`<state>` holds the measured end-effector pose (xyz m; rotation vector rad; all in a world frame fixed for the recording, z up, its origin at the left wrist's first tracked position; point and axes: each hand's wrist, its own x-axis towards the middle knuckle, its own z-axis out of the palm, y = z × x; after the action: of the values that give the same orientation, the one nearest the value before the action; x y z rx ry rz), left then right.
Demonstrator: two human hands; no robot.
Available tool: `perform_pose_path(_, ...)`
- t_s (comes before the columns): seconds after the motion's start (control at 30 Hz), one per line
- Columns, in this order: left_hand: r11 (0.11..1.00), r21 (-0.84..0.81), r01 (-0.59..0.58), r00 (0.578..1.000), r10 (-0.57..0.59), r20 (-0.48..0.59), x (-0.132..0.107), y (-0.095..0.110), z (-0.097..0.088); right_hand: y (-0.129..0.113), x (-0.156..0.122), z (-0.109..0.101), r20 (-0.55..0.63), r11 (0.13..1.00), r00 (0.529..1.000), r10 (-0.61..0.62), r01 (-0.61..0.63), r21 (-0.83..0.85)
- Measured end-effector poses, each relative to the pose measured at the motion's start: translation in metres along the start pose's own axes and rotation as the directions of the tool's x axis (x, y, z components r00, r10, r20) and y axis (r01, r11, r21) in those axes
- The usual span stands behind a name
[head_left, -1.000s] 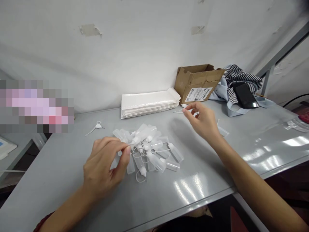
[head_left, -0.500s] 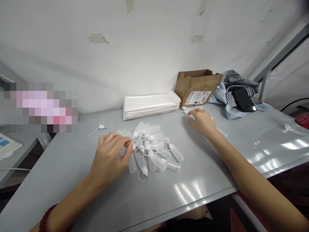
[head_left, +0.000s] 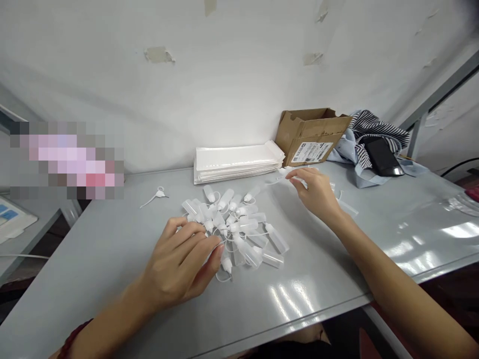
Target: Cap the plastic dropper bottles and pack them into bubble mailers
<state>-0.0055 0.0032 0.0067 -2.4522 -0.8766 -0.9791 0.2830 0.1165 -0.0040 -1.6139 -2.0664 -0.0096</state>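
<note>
Many small translucent dropper bottles (head_left: pixel 243 226) with white caps and looped cap straps lie in a loose pile on the grey table. At the pile's near left edge is my left hand (head_left: pixel 183 259), thumb and forefinger pinched together at a thin white strap; how firmly it is held is hard to see. My right hand (head_left: pixel 314 192) reaches out in front of the cardboard box, its thumb and forefinger closed at the white tip of another dropper bottle (head_left: pixel 281 177). That bottle is partly hidden by the fingers. More bottles (head_left: pixel 347 207) lie beside and behind this hand.
A stack of white padded envelopes (head_left: pixel 239 159) lies against the wall, next to an open cardboard box (head_left: pixel 312 137). Striped cloth (head_left: pixel 379 124) and a black phone (head_left: pixel 383 157) are at the right. A loose white cap with strap (head_left: pixel 160 193) lies to the left.
My left hand has shifted right and toward me, over the pile's near edge. Bottles at the back of the pile are spread wider. My right hand stays near the box. The view has shifted slightly.
</note>
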Motion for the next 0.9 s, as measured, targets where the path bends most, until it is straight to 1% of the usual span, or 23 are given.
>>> perform_pose_path(0.07,1.000,-0.003,0.030,0.999,-0.030,0.019,-0.001,-0.001,0.002,-0.014,-0.006,-0.004,-0.037,0.988,0.999,-0.035,0.040,0.148)
perform_pose_path(0.1,0.998,-0.011,0.063,0.997,-0.063,0.037,-0.002,-0.001,0.003,-0.021,-0.010,-0.006,-0.058,0.952,0.997,-0.048,0.063,0.299)
perform_pose_path(0.17,0.982,-0.056,0.179,0.980,-0.172,0.103,-0.003,-0.001,0.006,-0.036,-0.018,-0.007,-0.025,0.812,0.995,-0.094,0.091,0.577)
perform_pose_path(0.2,0.963,-0.088,0.253,0.961,-0.239,0.142,-0.003,0.000,0.006,-0.042,-0.022,-0.008,0.005,0.732,0.993,-0.121,0.086,0.676)
perform_pose_path(0.23,0.936,-0.125,0.329,0.936,-0.305,0.178,-0.002,0.000,0.006,-0.049,-0.026,-0.008,0.036,0.671,0.988,-0.148,0.073,0.738)
perform_pose_path(0.27,0.901,-0.162,0.402,0.905,-0.366,0.216,-0.002,0.000,0.006,-0.054,-0.030,-0.007,0.065,0.630,0.984,-0.167,0.056,0.775)
perform_pose_path(0.3,0.860,-0.200,0.470,0.872,-0.417,0.256,-0.001,0.001,0.005,-0.058,-0.033,-0.007,0.084,0.608,0.980,-0.181,0.044,0.793)
perform_pose_path(0.33,0.818,-0.234,0.525,0.840,-0.455,0.295,0.000,0.002,0.004,-0.062,-0.036,-0.006,0.093,0.604,0.977,-0.193,0.044,0.795)
perform_pose_path(0.4,0.749,-0.282,0.600,0.790,-0.500,0.355,0.002,0.004,0.002,-0.066,-0.040,-0.003,0.080,0.637,0.970,-0.232,0.089,0.766)
perform_pose_path(0.43,0.731,-0.292,0.617,0.777,-0.507,0.373,0.002,0.005,0.002,-0.066,-0.041,-0.002,0.056,0.659,0.963,-0.265,0.138,0.739)
perform_pose_path(0.47,0.728,-0.297,0.618,0.776,-0.504,0.379,0.003,0.006,0.001,-0.066,-0.043,0.000,0.028,0.679,0.951,-0.306,0.198,0.707)
perform_pose_path(0.5,0.736,-0.300,0.607,0.784,-0.494,0.376,0.003,0.007,0.001,-0.066,-0.044,0.002,0.001,0.695,0.938,-0.347,0.257,0.671)
perform_pose_path(0.57,0.764,-0.310,0.566,0.815,-0.460,0.352,0.003,0.009,0.002,-0.064,-0.045,0.006,-0.040,0.716,0.912,-0.409,0.348,0.606)
perform_pose_path(0.6,0.777,-0.320,0.542,0.832,-0.441,0.338,0.004,0.009,0.003,-0.063,-0.045,0.007,-0.054,0.724,0.904,-0.424,0.375,0.579)
perform_pose_path(0.67,0.794,-0.337,0.507,0.855,-0.413,0.313,0.004,0.010,0.004,-0.063,-0.045,0.009,-0.063,0.741,0.897,-0.437,0.399,0.541)
perform_pose_path(0.73,0.804,-0.347,0.483,0.869,-0.393,0.301,0.004,0.010,0.004,-0.063,-0.046,0.009,-0.064,0.748,0.891,-0.450,0.415,0.519)
perform_pose_path(0.9,0.803,-0.358,0.478,0.872,-0.385,0.301,0.003,0.010,0.005,-0.064,-0.045,0.008,-0.059,0.752,0.882,-0.468,0.432,0.498)
